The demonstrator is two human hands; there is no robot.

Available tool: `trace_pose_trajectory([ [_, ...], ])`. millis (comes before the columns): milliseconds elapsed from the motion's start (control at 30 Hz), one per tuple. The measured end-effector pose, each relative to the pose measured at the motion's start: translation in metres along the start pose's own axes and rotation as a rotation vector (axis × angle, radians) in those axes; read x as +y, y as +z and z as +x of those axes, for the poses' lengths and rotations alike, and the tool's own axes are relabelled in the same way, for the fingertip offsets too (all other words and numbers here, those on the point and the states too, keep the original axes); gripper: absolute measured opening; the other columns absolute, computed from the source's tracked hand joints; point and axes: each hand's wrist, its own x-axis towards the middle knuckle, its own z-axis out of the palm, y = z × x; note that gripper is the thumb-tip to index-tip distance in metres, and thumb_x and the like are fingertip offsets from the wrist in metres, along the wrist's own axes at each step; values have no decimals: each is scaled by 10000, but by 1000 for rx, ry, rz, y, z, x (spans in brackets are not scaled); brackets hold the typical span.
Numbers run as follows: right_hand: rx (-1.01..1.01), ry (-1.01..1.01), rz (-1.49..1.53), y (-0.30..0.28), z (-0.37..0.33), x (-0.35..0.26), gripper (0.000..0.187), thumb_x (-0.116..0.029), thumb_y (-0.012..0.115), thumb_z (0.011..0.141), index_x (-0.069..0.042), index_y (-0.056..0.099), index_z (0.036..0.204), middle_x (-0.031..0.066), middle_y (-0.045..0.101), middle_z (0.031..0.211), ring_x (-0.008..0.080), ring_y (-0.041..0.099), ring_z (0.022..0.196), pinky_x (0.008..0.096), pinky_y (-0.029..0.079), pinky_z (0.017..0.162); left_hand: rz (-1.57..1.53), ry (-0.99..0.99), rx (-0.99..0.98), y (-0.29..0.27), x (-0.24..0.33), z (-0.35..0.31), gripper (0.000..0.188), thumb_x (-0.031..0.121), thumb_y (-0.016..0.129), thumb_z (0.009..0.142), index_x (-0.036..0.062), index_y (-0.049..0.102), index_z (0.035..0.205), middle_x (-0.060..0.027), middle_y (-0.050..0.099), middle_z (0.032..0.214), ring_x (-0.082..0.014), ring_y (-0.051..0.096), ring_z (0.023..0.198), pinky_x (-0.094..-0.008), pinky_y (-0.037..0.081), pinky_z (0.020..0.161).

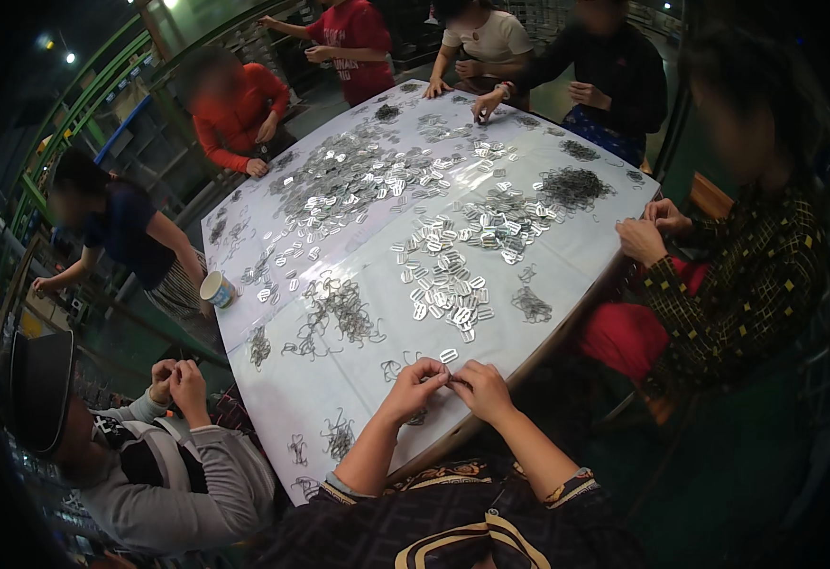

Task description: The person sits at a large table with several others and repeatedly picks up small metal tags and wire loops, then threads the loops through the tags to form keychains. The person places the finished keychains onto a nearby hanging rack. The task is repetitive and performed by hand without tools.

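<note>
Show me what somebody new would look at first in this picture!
Probably the shiny slotted metal pieces, scattered in heaps across the middle of the big white table. Next might be the dark tangle of thin bits toward its far right corner. Down at the near edge, the wearer's left hand and right hand come together, fingers bent, though what's between them is too small to tell.

Red T-shirt (366,21) w/ pale lettering (354,53), approx. 3 lines, blurry, only partly legible.

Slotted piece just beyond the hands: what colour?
The slotted piece is silvery; head view shows it best.
</note>
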Motion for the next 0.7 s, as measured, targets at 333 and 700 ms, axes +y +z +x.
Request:
trace_pose_trajectory([
  [333,-143,-12,69,-5,6,-20,123,-186,724,787,-92,680,853,69,607,803,285,596,745,396,440,714,-122,-32,-64,-11,22,-14,96,139,594,945,47,593,971,14,606,905,-65,521,814,-235,432,745],
  [700,-115,-10,-288,7,42,10,251,-179,734,778,-23,658,959,132,597,910,312,583,882,415,485,767,59,75,-41,-8,43,-35,81,86,520,971,7,534,963,-62,639,950,-109,576,849,-279,480,797],
])
